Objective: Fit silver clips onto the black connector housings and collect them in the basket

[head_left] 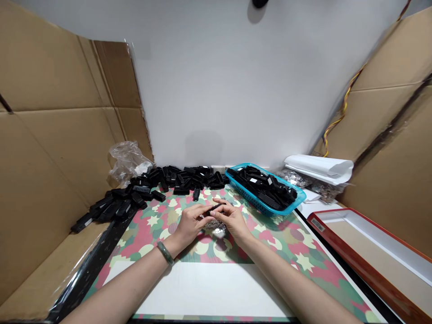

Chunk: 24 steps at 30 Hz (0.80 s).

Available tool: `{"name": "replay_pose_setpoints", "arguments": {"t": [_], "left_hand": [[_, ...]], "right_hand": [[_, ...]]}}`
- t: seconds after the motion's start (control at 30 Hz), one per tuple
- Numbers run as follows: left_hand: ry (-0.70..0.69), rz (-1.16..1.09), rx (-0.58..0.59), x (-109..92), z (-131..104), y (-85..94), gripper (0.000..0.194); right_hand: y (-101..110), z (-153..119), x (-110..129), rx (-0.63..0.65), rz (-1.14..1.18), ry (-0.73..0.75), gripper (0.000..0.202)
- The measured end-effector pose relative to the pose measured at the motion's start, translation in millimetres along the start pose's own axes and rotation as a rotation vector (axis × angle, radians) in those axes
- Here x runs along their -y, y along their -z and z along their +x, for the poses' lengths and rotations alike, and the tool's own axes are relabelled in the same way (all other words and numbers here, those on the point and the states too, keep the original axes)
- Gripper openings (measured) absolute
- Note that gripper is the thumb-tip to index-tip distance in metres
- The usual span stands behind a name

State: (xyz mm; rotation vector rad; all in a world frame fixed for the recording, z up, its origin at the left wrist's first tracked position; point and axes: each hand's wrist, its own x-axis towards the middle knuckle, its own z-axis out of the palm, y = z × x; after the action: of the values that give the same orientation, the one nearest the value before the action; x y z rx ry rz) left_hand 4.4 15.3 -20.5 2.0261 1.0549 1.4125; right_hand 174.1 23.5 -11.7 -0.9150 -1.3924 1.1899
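Both hands meet over the middle of a patterned mat. My left hand, with a green bangle at its wrist, grips the left end of a small black piece. The fingers of my right hand pinch the same piece from the right. Below the hands lies a small pile of shiny metal bits, partly hidden by the fingers. The details of the held piece are too small to tell.
Black parts are heaped along the back and left. A blue basket of black pieces stands back right, beside bags of metal bits and a white roll. A red-edged box lies right. Cardboard walls flank the table.
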Motion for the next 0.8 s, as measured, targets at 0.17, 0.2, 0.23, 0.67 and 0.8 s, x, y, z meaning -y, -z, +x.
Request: {"name": "replay_pose_setpoints", "arguments": {"t": [0.17,0.2,0.23,0.67,0.8], "left_hand": [[0.353,-0.375,0.063,-6.5,1.3,-1.6,0.041],[0.424,-0.458,0.06,-6.9,1.8,-2.1,0.043],[0.488,-0.536,0.052,-6.9,2.4,-2.6,0.045],[0.641,-0.696,0.079,-7.6,8.7,8.8,0.049],[0.631,-0.633,0.126,-4.4,9.0,10.8,0.047]], "right_hand": [[1.2,0.4,-3.4,-0.023,-0.043,0.038,0.032],[1.1,0.8,-4.6,-0.027,-0.052,0.045,0.032],[1.1,1.1,-5.7,-0.029,-0.063,0.054,0.032],[23.5,8.1,12.9,0.153,-0.479,0.447,0.028],[23.7,8.4,2.7,0.165,-0.535,0.473,0.016]]}}
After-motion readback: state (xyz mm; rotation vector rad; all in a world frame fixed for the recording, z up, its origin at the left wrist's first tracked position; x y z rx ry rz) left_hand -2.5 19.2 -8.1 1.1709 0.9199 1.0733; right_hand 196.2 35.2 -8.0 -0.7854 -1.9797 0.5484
